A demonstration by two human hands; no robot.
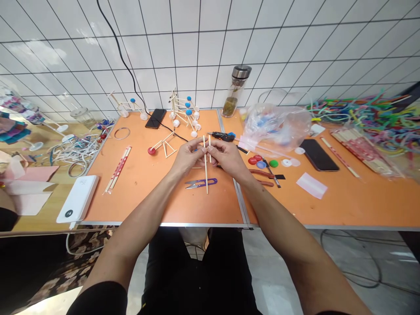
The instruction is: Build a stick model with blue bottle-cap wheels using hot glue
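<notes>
Long stick (206, 170) pinched btwn thumb & fingers of L hand (190, 155); short stick (210, 141) gripped likewise in R hand (227, 156). Both held side by side over orange table (147, 192); purple-handled snips (198, 183) crossed in view by long stick's lower end. Stick frame w/ red ball (151, 151) set to L; pliers (260, 173) partly hidden by R forearm (262, 199).

white tiled wall (183, 48) | orange table (219, 212) | grey floor (272, 284), perhaps tiled

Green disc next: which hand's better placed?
Likely the right hand: it's nearer the green disc, with the left hand farther across. Both are occupied with thin sticks, though.
</notes>
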